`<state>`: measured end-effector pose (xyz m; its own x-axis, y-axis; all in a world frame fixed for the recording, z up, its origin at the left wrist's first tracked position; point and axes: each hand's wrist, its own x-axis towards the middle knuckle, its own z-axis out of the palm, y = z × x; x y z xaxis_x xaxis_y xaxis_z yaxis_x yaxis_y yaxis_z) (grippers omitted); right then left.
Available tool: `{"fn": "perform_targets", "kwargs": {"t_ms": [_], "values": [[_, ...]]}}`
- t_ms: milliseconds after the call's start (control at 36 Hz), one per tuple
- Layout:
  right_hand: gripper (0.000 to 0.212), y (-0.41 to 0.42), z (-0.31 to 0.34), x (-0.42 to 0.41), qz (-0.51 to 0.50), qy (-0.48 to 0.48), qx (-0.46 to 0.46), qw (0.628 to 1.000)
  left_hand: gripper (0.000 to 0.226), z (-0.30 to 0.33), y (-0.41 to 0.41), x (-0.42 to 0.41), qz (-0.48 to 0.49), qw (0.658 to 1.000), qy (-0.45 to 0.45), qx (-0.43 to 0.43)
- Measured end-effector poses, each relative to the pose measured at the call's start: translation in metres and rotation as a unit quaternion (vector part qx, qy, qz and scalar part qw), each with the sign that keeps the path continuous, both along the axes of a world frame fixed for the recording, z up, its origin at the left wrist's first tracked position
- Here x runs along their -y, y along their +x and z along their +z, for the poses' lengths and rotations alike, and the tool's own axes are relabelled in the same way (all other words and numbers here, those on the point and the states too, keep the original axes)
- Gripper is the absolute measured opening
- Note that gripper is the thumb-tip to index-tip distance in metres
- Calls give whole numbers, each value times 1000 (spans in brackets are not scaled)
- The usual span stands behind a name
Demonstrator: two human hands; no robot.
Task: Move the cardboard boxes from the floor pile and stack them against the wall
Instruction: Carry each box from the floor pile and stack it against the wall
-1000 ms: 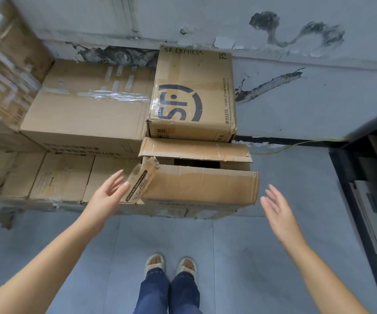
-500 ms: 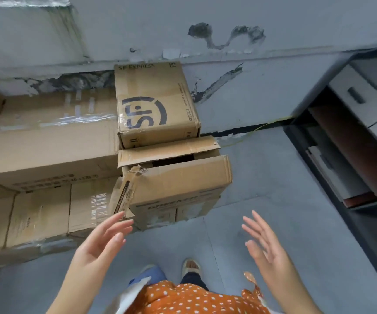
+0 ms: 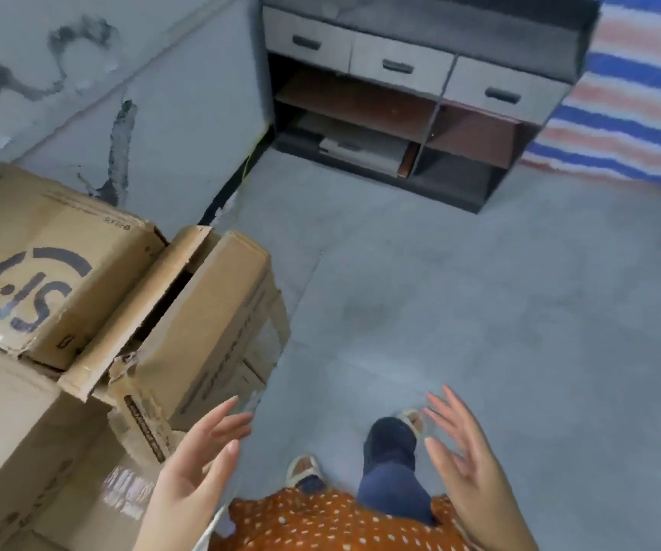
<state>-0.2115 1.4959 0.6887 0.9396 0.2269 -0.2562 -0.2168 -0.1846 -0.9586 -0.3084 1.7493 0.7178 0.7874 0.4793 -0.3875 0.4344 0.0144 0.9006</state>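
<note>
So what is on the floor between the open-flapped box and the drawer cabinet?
Nothing: in the head view, bare grey floor runs from the open-flapped box to the drawer cabinet.

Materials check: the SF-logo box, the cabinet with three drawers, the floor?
SF-logo box: brown corrugated cardboard by the look, matte, with creased, frayed edges and printed ink.
Cabinet: probably laminated board; flat grey drawer fronts, dark frame, reddish-brown shelves. Handles look like dark plastic or metal; too blurred to tell.
Floor: grey, dull, with faint straight seams, so likely tile or concrete slabs.
</note>
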Motion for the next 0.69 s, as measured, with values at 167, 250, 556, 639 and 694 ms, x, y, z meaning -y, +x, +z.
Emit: {"fn": "perform_targets", "kwargs": {"t_ms": [167,250,556,639,694], "values": [[56,-78,-3,54,-179,-18,-12,984,40,-4,7,33,-175,984,-7,22],[53,-115,3,76,-257,-33,-20,966,46,-6,9,60,-248,968,-3,36],[52,-268,7,190,-449,-46,-30,892,41,-14,-37,218,-413,906,-20,93],[53,-317,11,230,-492,-43,-32,869,34,-16,-70,270,-439,892,-29,103],[59,-346,13,256,-518,-56,-23,854,46,-16,-87,306,-467,876,-11,118]]}}
